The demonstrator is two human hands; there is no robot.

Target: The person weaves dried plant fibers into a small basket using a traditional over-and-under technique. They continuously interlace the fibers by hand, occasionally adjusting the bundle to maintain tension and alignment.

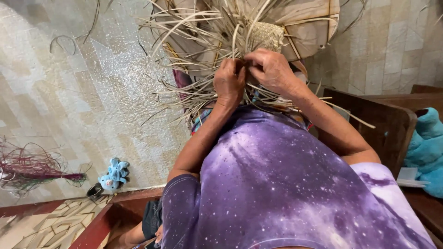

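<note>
A half-woven piece of pale dried straw [266, 34] rests in front of me, with many loose strips [194, 32] fanning out to the left and below. My left hand [229, 82] pinches strips at the lower edge of the weave. My right hand [272, 69] grips strips just beside it, fingers curled, the two hands touching. A round flat woven shape [309, 27] lies behind the work. My purple speckled shirt [286, 184] fills the lower middle.
A bundle of dark red and green strips [32, 168] lies on the tiled floor at the left. A small blue plush toy [113, 175] sits near a red step [106, 216]. A dark wooden bench [383, 120] with a teal soft item [427, 143] stands at right.
</note>
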